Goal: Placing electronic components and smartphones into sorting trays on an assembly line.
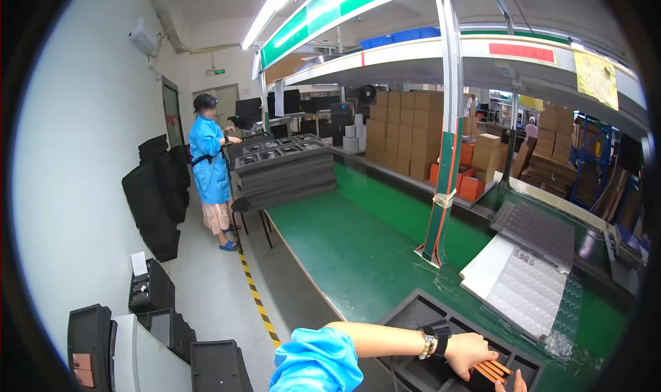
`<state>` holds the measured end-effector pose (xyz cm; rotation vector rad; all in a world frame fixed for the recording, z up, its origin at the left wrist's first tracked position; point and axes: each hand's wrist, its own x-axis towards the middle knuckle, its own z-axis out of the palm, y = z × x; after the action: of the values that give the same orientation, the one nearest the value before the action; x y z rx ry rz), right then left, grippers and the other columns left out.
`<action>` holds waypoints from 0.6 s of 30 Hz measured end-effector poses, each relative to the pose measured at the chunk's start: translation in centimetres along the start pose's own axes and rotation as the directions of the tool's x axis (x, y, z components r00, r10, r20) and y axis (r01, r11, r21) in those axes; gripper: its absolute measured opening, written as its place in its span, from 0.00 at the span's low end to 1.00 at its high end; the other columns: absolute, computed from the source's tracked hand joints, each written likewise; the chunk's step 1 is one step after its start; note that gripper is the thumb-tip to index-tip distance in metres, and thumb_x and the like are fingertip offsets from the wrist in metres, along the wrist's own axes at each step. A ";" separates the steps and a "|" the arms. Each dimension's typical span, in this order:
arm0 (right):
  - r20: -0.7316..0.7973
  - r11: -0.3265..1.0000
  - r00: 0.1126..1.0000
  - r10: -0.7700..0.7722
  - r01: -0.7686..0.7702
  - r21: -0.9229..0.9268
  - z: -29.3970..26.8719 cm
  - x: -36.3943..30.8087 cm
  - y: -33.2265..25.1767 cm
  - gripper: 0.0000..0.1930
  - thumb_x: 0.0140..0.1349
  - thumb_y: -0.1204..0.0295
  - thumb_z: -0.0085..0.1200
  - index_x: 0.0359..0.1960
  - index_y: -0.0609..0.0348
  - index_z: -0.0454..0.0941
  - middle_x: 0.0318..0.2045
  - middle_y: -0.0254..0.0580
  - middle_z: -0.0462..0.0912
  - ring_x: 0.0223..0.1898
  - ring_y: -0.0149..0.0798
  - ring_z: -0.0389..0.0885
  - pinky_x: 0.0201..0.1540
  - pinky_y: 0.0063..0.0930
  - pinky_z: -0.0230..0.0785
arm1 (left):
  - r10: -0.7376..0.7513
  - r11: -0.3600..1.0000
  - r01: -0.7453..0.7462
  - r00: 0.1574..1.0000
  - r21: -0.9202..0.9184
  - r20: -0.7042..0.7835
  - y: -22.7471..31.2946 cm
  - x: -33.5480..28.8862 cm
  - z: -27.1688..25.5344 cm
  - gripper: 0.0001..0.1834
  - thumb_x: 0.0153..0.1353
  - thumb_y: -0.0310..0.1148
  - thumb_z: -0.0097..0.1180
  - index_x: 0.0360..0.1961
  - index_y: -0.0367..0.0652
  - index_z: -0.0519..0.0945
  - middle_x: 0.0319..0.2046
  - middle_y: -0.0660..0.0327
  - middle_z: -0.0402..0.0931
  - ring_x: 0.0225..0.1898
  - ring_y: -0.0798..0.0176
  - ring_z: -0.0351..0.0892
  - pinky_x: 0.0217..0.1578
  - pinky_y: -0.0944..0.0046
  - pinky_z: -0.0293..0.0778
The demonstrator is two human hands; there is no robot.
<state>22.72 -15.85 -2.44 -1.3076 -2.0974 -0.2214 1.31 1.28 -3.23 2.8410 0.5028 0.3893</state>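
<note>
In the head view, my left hand (469, 355) reaches in from the lower edge, in a blue sleeve with a beaded bracelet and a black band at the wrist. Its fingers are closed on the left end of an orange piece with dark stripes (491, 371), whose exact kind I cannot make out. At the piece's right end are the fingers of my right hand (513, 384), closed around it; the rest of that hand is cut off by the frame. Beneath both hands lies a black foam tray (420, 314) with compartments, partly covered by my left forearm.
The green workbench (323, 237) runs away from me. Clear plastic blister trays (527, 289) lie to the right, beyond a metal post (444, 185). A co-worker in blue (206, 151) stands at stacked black foam trays (286, 178). More black trays (217, 368) stand at lower left.
</note>
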 end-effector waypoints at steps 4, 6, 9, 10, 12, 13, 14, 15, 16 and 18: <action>-0.033 0.999 0.999 0.013 -0.015 -0.049 -0.6 -1.2 -0.6 0.22 0.59 0.71 0.66 0.56 0.56 0.78 0.66 0.55 0.70 0.63 0.61 0.70 0.64 0.48 0.65 | -0.009 1.000 0.010 0.999 0.023 -0.039 1.5 -1.2 -0.4 0.38 0.34 0.38 0.73 0.49 0.34 0.74 0.26 0.49 0.81 0.33 0.41 0.83 0.34 0.49 0.78; -0.071 0.996 0.995 0.064 -0.069 -0.062 -0.9 -1.1 -0.8 0.19 0.61 0.71 0.63 0.54 0.62 0.78 0.64 0.56 0.72 0.62 0.60 0.71 0.64 0.48 0.64 | 0.026 0.999 -0.019 0.991 0.050 -0.134 1.2 -1.8 0.2 0.38 0.36 0.35 0.71 0.52 0.33 0.73 0.30 0.48 0.81 0.34 0.41 0.83 0.33 0.48 0.77; -0.099 0.983 0.978 0.181 -0.178 0.042 -1.4 -1.0 -0.4 0.18 0.67 0.70 0.58 0.55 0.65 0.75 0.61 0.57 0.73 0.60 0.59 0.72 0.64 0.45 0.63 | -0.105 0.991 0.107 0.994 0.074 -0.041 2.3 -2.8 -1.0 0.39 0.45 0.35 0.67 0.60 0.34 0.68 0.37 0.49 0.80 0.37 0.43 0.83 0.37 0.48 0.79; -0.036 0.957 0.965 0.260 -0.252 0.140 -1.5 -0.9 -0.2 0.20 0.68 0.69 0.57 0.58 0.66 0.73 0.62 0.57 0.73 0.62 0.58 0.71 0.64 0.44 0.63 | -0.095 0.993 0.102 0.990 0.066 -0.102 1.9 -3.1 -1.0 0.39 0.44 0.35 0.68 0.58 0.34 0.67 0.35 0.47 0.80 0.33 0.41 0.83 0.34 0.47 0.78; 0.035 0.918 0.948 0.317 -0.316 0.239 -1.8 -0.4 -0.4 0.22 0.70 0.68 0.56 0.61 0.66 0.71 0.62 0.58 0.73 0.63 0.57 0.71 0.65 0.42 0.62 | -0.194 0.981 0.195 0.947 -0.021 -0.256 1.7 -3.8 -1.0 0.35 0.46 0.36 0.67 0.54 0.34 0.68 0.31 0.45 0.80 0.32 0.39 0.82 0.33 0.46 0.78; 0.111 0.890 0.945 0.308 -0.327 0.319 -2.0 0.4 -0.7 0.24 0.70 0.66 0.56 0.64 0.66 0.69 0.63 0.58 0.72 0.64 0.56 0.70 0.65 0.42 0.62 | -0.280 0.960 0.269 0.913 -0.078 -0.297 1.9 -3.9 -2.1 0.34 0.48 0.36 0.67 0.53 0.34 0.68 0.30 0.44 0.80 0.33 0.38 0.82 0.33 0.46 0.79; 0.186 0.853 0.940 0.287 -0.339 0.396 -2.0 0.9 -1.0 0.27 0.71 0.65 0.55 0.67 0.65 0.66 0.64 0.59 0.71 0.65 0.55 0.69 0.66 0.41 0.62 | -0.416 0.907 0.364 0.853 -0.213 -0.316 2.8 -4.0 -3.5 0.33 0.51 0.38 0.67 0.53 0.34 0.67 0.33 0.41 0.81 0.35 0.36 0.83 0.36 0.46 0.80; 0.275 0.871 0.943 0.186 -0.288 0.399 -0.8 0.8 0.6 0.34 0.71 0.65 0.55 0.74 0.62 0.55 0.69 0.60 0.65 0.69 0.53 0.64 0.67 0.40 0.61 | -0.479 0.868 0.353 0.782 -0.351 -0.399 2.1 -3.8 -2.9 0.34 0.54 0.43 0.68 0.54 0.35 0.67 0.37 0.38 0.82 0.39 0.37 0.84 0.39 0.48 0.81; 0.415 0.817 0.891 0.183 -0.373 0.440 -1.0 1.9 -0.3 0.37 0.72 0.64 0.55 0.75 0.61 0.50 0.70 0.60 0.62 0.71 0.51 0.62 0.68 0.39 0.59 | -0.548 0.824 0.350 0.695 -0.447 -0.466 1.8 -3.4 -2.2 0.34 0.55 0.45 0.68 0.55 0.36 0.67 0.37 0.38 0.82 0.40 0.37 0.84 0.40 0.49 0.81; 0.595 0.660 0.797 0.109 -0.505 0.556 0.0 3.3 -0.8 0.41 0.73 0.65 0.53 0.78 0.58 0.40 0.75 0.56 0.55 0.75 0.46 0.53 0.70 0.37 0.57 | -0.710 0.679 0.398 0.570 -0.617 -0.413 3.5 -3.0 -3.3 0.36 0.57 0.49 0.68 0.56 0.35 0.68 0.40 0.41 0.83 0.43 0.44 0.86 0.45 0.54 0.80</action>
<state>21.08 -13.76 -0.26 -1.2845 -1.9573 1.1163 -1.30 -2.43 0.22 1.8498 1.2335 1.1553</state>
